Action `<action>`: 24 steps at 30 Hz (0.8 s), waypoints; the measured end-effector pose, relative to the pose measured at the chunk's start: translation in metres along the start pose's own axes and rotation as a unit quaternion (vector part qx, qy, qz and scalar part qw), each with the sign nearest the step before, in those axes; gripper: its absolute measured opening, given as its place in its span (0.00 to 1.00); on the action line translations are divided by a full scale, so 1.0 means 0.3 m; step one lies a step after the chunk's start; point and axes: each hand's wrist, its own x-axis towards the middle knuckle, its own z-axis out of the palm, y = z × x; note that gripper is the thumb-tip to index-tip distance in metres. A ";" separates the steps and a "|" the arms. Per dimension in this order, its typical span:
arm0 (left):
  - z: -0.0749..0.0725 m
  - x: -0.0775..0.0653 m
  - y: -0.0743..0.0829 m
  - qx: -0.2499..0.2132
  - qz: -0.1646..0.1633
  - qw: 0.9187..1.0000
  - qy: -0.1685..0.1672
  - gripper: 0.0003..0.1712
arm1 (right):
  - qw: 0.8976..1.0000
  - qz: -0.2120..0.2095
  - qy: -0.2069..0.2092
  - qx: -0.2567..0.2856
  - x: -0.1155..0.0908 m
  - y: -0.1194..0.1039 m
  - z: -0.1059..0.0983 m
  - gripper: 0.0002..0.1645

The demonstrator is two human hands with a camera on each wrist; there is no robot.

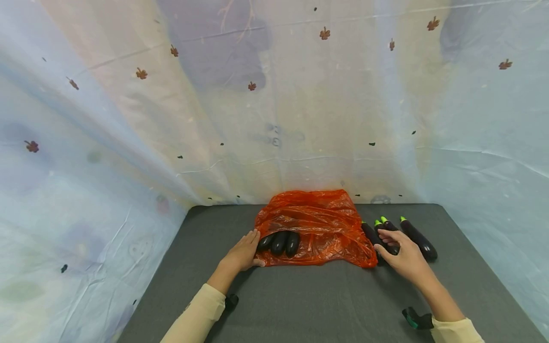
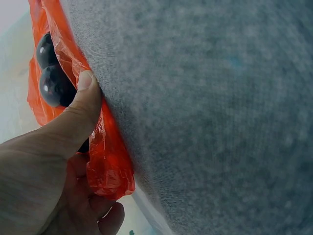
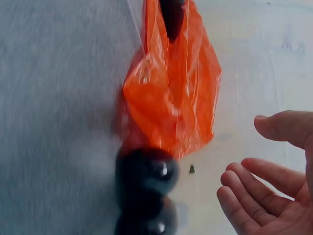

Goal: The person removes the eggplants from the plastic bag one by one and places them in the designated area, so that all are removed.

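A thin orange-red plastic bag (image 1: pixel 315 212) lies on the grey table, its mouth facing the person. Three dark eggplants (image 1: pixel 279 244) show inside the mouth, toward the left. My left hand (image 1: pixel 242 252) pinches the bag's left edge; in the left wrist view the thumb (image 2: pixel 84 90) lies over the orange film, with fingers behind it. To the bag's right lie several more eggplants with green stem ends, one eggplant (image 1: pixel 418 238) set apart at the far right. Above the others hovers my right hand (image 1: pixel 405 259), fingers loosely bent, thumb apart, holding nothing in the right wrist view.
The grey cloth-covered table (image 1: pixel 300 305) ends at the back against a pale patterned sheet (image 1: pixel 300 119), which also hangs along both sides. Dark straps with small devices (image 1: pixel 416 318) sit at the wrists.
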 end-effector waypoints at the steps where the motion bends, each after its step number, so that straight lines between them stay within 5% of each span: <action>1: 0.000 0.000 0.001 0.000 0.000 1.000 -0.001 0.59 | 1.000 0.005 -0.003 0.001 0.001 -0.008 0.007 0.29; 24: -0.005 -0.002 0.005 0.006 -0.003 1.000 0.004 0.59 | 0.995 0.044 -0.050 0.070 0.036 -0.185 0.232 0.32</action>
